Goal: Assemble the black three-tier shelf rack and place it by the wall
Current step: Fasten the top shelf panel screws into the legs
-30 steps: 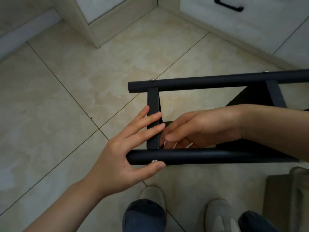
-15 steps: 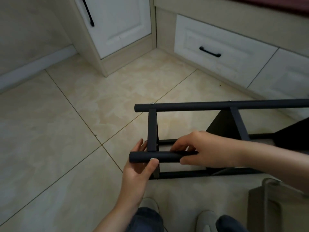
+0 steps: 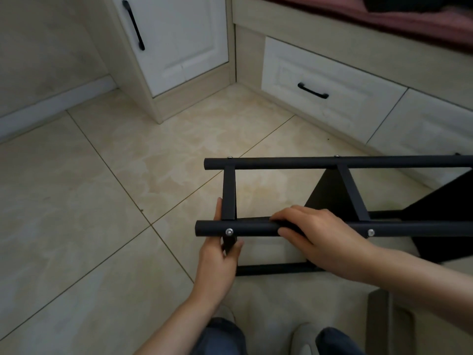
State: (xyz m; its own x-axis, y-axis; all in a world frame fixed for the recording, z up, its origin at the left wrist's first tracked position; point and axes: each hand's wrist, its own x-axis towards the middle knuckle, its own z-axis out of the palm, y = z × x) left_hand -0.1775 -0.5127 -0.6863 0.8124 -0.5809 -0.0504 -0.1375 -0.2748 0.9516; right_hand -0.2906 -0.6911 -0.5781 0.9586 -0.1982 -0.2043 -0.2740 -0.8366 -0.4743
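the black shelf rack (image 3: 332,162) lies on its side, low over the tile floor (image 3: 102,201), right in front of the person. the right hand (image 3: 320,234) is curled over the near tube (image 3: 253,229), with the fingers wrapped on top and the thumb tip on the front. just left of that grip a silver screw (image 3: 229,231) sits in the tube, and a flat cross bar (image 3: 228,193) joins the tube there. the left hand (image 3: 220,260) holds that flat cross bar just under the screw. its thumb (image 3: 238,244) presses the near side, its fingers go round the back, and its fingertips (image 3: 218,208) peek out above the tube.

past both grips the flat cross bar runs away to the far tube (image 3: 281,162). right of the right hand's grip there is a second cross bar (image 3: 353,193), and a dark shelf board (image 3: 330,196) shows between the two tubes. under the two grips a thin black bar (image 3: 271,269) of the rack sits lower down. it is too hard to tell if it touches the floor.

far past the rack is a white drawer (image 3: 320,73) with a small black handle (image 3: 312,90). left of it is a white cabinet door (image 3: 179,39). closest to the person, below the hands, are blue jeans (image 3: 222,336) and a light shoe (image 3: 302,339).
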